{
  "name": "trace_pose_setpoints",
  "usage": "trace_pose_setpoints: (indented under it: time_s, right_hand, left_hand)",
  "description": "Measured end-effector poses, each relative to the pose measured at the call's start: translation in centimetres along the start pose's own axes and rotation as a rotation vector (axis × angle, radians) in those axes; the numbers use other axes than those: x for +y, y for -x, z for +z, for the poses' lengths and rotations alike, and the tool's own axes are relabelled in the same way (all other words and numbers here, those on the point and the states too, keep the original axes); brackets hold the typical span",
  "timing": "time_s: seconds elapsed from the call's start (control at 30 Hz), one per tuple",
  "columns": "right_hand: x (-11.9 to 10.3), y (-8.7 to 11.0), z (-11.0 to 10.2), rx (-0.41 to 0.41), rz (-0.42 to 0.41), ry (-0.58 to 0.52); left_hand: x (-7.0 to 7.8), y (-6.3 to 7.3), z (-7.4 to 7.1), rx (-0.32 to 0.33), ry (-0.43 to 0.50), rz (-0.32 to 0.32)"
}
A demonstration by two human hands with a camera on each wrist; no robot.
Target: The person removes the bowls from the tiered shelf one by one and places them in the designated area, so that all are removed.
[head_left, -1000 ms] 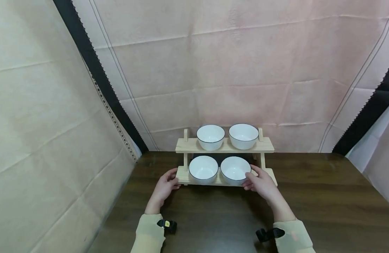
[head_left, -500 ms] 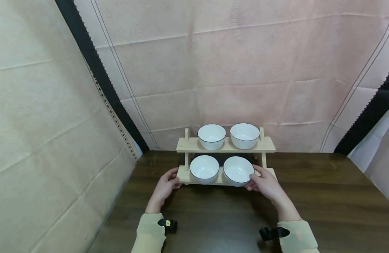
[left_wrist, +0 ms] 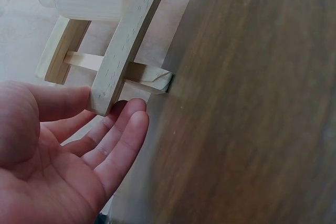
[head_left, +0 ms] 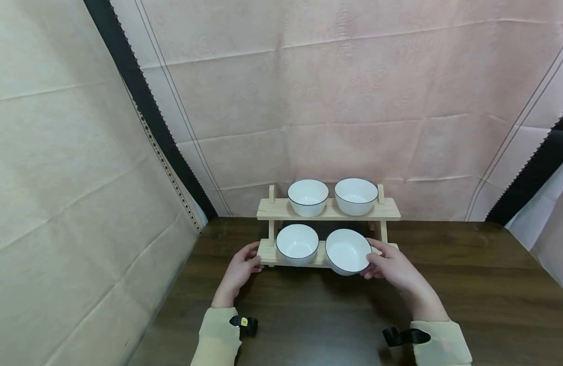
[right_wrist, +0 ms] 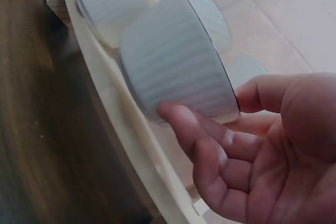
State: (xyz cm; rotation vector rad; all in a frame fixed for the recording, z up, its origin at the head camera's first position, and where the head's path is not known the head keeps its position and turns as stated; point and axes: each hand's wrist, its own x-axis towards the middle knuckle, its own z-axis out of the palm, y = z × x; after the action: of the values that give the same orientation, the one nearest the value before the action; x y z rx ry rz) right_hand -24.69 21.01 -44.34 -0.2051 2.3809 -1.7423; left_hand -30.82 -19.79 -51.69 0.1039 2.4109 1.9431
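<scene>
A two-tier wooden display stand [head_left: 328, 216] bears white bowls with thin dark rims. My left hand [head_left: 242, 265] grips the left end of the lower shelf; in the left wrist view its thumb presses the shelf end [left_wrist: 105, 98] while the fingers curl below. My right hand [head_left: 393, 268] holds the lower right bowl [head_left: 348, 250] by its right side. That ribbed bowl [right_wrist: 173, 61] is tilted and juts past the shelf's front edge, thumb near the rim and fingers against the outer wall. Left of it sits another bowl [head_left: 297, 244] on the lower shelf.
Two more bowls, one on the left [head_left: 308, 197] and one on the right [head_left: 356, 196], stand on the upper shelf. The brown wooden table [head_left: 309, 315] extends in front and to both sides. Pale cloth walls [head_left: 345, 101] rise behind and at the left.
My right hand has drawn the lower right bowl to the right and toward me, away from its neighbour and partly off the shelf. My left hand has stayed on the stand.
</scene>
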Motion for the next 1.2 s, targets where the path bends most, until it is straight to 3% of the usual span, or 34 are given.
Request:
trace_pose_setpoints:
  time_s: [0.37,0.87,1.2]
  right_hand:
    - [0.2,0.5,0.0,-0.187,-0.11,0.024]
    - [-0.4,0.8,1.7,-0.41,-0.104,0.068]
    - [-0.8,0.8,4.5,-0.488,-0.104,0.102]
  left_hand:
    - [0.1,0.0,0.1,0.011,-0.007,-0.021]
    - [0.3,-0.1,-0.1,0.01,-0.019,-0.024]
    - [0.4,0.0,-0.1,0.003,-0.011,-0.039]
